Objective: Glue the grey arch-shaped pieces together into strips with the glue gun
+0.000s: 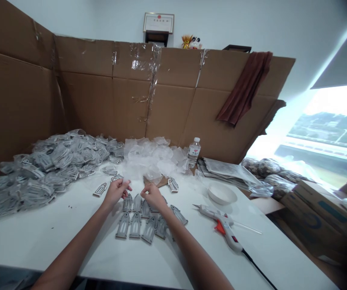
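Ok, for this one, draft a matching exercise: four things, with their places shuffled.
1. Glue gun
2. Plastic bottle
3. Reddish-brown cloth
4. Gray arched pieces

A. Draped over the cardboard wall
B. In rough rows near the left hand and right hand
C. Upright beside crumpled translucent wrapping
D. Lying beside the white bowl

Pairs: 1-D, 2-C, 3-A, 4-B

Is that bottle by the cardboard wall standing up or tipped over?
Upright: the bottle stands vertically, its white cap at the top.
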The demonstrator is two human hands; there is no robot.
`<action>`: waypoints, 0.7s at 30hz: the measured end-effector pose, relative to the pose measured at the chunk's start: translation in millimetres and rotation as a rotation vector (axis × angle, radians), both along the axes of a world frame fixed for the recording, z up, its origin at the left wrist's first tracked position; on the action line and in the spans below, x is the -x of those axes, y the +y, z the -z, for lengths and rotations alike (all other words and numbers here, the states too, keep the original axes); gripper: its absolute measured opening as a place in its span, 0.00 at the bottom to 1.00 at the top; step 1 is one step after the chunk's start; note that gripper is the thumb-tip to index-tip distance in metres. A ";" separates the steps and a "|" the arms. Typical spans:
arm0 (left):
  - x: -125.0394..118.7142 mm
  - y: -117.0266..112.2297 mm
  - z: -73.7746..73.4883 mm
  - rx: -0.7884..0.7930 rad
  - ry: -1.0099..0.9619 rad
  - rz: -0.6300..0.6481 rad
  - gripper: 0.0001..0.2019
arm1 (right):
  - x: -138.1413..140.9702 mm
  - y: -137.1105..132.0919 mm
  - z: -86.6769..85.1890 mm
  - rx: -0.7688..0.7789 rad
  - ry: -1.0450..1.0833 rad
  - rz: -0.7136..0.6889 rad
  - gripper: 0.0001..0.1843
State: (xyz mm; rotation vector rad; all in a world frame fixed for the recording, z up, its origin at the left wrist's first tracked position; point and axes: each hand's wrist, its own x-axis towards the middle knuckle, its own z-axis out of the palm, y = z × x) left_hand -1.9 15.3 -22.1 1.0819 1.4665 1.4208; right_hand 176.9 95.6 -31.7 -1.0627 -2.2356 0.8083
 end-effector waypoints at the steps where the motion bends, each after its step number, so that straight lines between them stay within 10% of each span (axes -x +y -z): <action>1: -0.5 -0.2 -0.1 0.001 0.001 0.003 0.15 | 0.2 -1.3 0.0 -0.007 -0.024 0.007 0.16; 21: -1.9 0.5 0.1 0.013 0.019 0.061 0.15 | -1.4 -5.7 5.1 -0.006 -0.111 -0.026 0.16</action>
